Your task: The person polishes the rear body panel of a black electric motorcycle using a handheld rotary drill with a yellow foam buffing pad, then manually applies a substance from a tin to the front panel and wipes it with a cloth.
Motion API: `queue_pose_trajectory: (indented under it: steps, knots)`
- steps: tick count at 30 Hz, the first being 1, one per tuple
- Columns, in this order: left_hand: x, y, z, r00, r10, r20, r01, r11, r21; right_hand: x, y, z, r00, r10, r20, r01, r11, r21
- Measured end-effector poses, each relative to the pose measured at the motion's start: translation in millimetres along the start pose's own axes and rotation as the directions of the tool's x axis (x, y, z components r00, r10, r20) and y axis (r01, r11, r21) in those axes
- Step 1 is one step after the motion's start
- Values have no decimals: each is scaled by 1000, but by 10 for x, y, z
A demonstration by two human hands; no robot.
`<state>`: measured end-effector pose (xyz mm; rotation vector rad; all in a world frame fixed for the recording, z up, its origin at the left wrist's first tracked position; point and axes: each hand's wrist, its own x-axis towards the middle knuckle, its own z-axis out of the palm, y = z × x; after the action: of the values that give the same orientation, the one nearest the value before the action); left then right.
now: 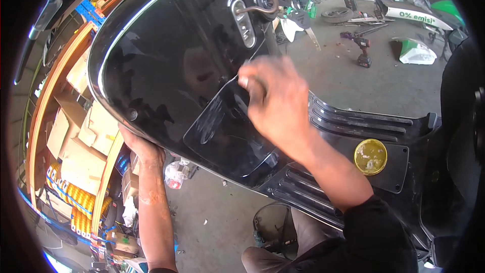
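Observation:
A glossy black scooter front panel [161, 65] fills the middle, with a lid-like section [222, 126] outlined by a seam. Whitish smears streak that section's surface. My right hand [278, 103] is over the upper right end of the seam, its fingers curled together and partly blurred; whatever they hold is hidden. At the panel's lower left edge, my left hand [141, 144] rests against the underside, with its fingers out of sight behind the panel. A round yellow tin [370, 156] with pale paste in it stands on the black footboard [343, 144] to the right.
A bent metal hook [260, 9] juts from a slotted plate above my right hand. Shelves with cardboard boxes [83, 164] line the left. On the floor at the far right are a cordless drill [362, 50], a wheel [337, 15] and a green-and-white body panel [415, 50].

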<state>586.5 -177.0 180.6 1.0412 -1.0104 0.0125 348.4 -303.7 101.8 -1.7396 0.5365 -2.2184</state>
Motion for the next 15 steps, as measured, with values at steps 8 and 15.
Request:
queue_pose_trajectory:
  steps: [8,15]
  knots:
    - [-121,109,253,996,-86,-15,82,979,-188,-355,121,11,999,-14,-32,16,997,73]
    - [-112,68,156,996,-64,-63,57,993,-107,-273,206,-31,981,128,-144,-109,986,130]
